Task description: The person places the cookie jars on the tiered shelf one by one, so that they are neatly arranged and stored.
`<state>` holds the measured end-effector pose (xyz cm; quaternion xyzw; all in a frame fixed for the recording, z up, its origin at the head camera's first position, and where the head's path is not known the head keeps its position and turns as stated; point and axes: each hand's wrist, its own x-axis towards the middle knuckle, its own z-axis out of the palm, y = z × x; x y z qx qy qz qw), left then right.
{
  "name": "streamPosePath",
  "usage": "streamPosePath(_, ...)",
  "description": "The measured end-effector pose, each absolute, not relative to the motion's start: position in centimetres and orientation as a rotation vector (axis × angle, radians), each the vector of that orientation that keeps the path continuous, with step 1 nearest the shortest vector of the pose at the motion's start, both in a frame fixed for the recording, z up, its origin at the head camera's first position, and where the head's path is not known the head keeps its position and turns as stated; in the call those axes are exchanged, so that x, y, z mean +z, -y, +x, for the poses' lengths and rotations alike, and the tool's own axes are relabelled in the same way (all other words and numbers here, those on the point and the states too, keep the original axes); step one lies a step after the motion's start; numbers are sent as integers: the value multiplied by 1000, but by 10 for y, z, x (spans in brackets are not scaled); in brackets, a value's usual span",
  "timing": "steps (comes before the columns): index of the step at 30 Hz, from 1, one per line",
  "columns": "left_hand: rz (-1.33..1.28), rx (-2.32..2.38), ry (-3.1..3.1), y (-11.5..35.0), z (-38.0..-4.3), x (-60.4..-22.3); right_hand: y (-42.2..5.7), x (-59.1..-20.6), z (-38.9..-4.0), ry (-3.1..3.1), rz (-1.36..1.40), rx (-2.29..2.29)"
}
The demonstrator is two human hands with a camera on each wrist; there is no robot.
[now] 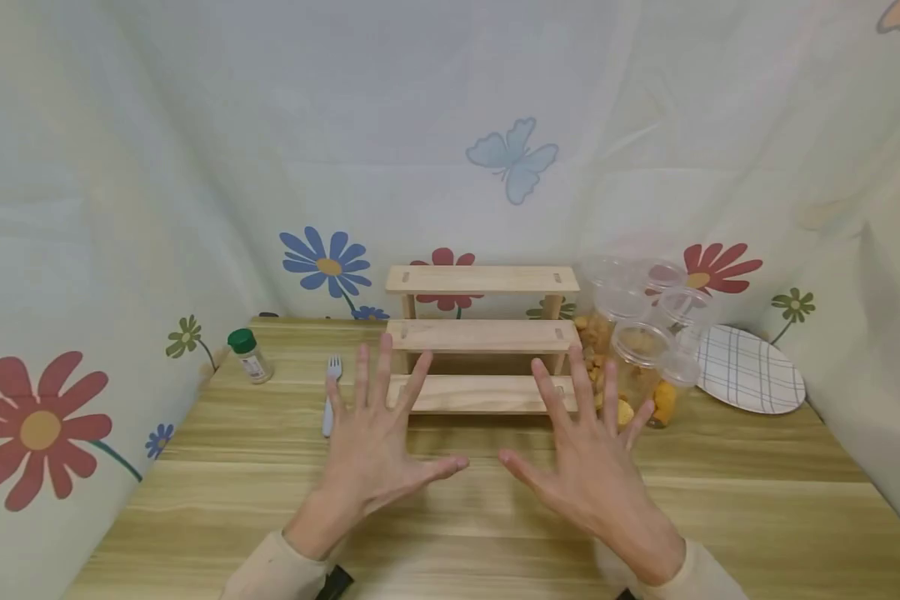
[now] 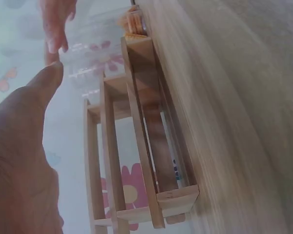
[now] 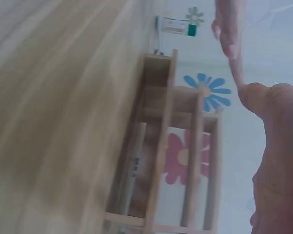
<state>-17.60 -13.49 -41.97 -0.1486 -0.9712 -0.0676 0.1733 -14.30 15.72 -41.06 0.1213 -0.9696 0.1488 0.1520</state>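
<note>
A three-tier wooden rack (image 1: 483, 335) stands at the back of the worktop (image 1: 487, 533), ahead of both hands and centred between them. The left hand (image 1: 371, 446) is held over the worktop with its fingers spread wide and its thumb pointing inward; it grips nothing. In the head view its fingertips overlap the rack's left end, while the left wrist view shows a gap between the thumb side and the rack. The right hand (image 1: 596, 471) mirrors it, fingers apart and holding nothing, its fingertips overlapping the rack's right end in the head view. The two thumbs point toward each other with a gap between their tips.

A fork (image 1: 334, 367) lies left of the rack, tines away from the person, just beyond the left hand's outer fingers, which partly cover it. Farther left stands a small bottle (image 1: 255, 362) with a green cap. Several clear jars (image 1: 645, 346), some with orange-yellow pieces inside, cluster beside the rack's right end, just past the right hand's fingers. Right of them lies a white checked plate (image 1: 750, 371).
</note>
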Motion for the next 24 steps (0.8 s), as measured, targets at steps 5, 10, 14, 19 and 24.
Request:
streamPosePath(5,-406,-394,2706,142,-182,-410,-169,-383,-143,2656,390,542)
streamPosePath(10,-338,-678,2724,156,-191,-403,-200,-344,-137,2516,325,892)
streamPosePath(14,-312,-885,2706,168,-202,-406,-236,-321,-132,2278,248,1055)
streamPosePath(19,-312,-1204,2645,176,-223,-419,-282,-317,-141,1953,275,1244)
streamPosePath(24,-227,-1462,2654,183,-235,-433,-312,-346,-159,1839,171,1378)
